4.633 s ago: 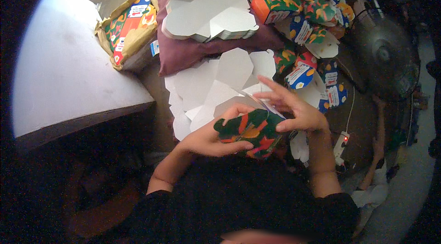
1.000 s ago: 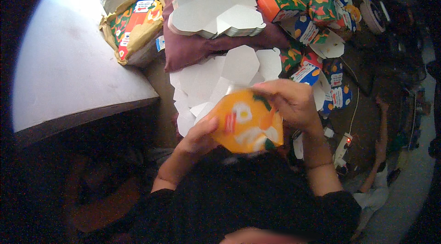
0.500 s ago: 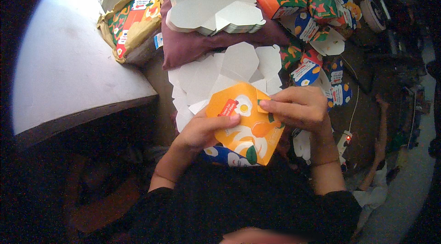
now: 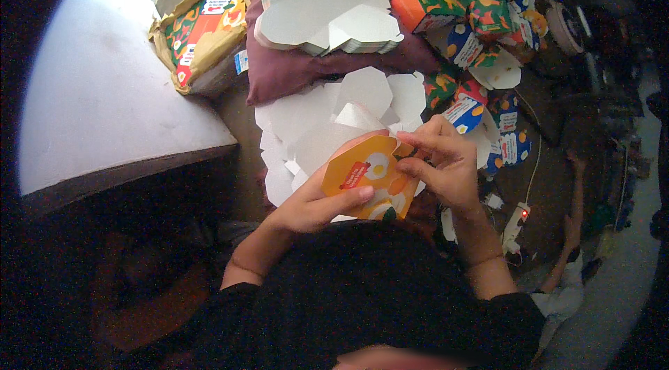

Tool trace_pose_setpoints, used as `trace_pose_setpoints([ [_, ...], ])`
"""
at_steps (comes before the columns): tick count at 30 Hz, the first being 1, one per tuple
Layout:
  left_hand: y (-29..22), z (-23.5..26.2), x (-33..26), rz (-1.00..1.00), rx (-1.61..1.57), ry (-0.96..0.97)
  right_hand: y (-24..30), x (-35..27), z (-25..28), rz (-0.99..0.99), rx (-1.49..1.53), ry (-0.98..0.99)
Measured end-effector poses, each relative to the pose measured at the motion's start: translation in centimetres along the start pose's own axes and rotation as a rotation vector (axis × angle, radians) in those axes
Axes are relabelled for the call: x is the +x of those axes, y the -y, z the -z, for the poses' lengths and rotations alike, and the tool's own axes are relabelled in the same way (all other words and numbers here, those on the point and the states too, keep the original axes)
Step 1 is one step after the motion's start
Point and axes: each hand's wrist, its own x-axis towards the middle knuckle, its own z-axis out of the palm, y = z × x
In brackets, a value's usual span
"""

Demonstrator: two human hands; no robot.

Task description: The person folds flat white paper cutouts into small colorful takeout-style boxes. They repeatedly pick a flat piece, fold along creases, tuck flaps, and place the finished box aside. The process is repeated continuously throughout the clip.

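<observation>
My black shirt [image 4: 376, 286] fills bottom ctr, and just above it here's the yellow carton [image 4: 373, 171], mid-frame, part-folded, tilted, fruit-and-egg print facing me. L hand [image 4: 306, 206] has it: thumb flat across the printed face, fingers curled behind, mostly hidden, so grip's closed round the card. R hand [image 4: 446, 164] is on the carton's R edge, thumb & fingertips nearly together, pinching card btwn them; other fingers bent. A white flap [image 4: 362, 118] pokes up behind the yellow face.

Beyond the carton, ctr: loose white blanks [image 4: 300, 119], overlapping, spread flat. R of my R forearm, lower right, a white power strip [image 4: 514, 229] w/ red light lit.

Further up: purple cushion [image 4: 268, 81], top ctr, w/ a neat blank stack [image 4: 327, 8] on it. Upper right, a heap of printed cartons [image 4: 488, 11], green, blue, orange, jumbled. Upper left, a bundle w/ printed sides in torn brown paper [image 4: 167, 56], next to the white tabletop [image 4: 104, 91].
</observation>
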Motion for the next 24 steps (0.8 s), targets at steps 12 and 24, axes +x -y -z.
trace_pose_setpoints([
  [12,4.2,2.4,2.0,-0.298,-0.428,0.092,0.0,-0.6,-0.7,0.041,-0.006,0.099],
  [24,1.2,1.4,-1.4,-0.254,-0.139,-0.035,0.1,0.3,-0.9,0.153,-0.212,0.108],
])
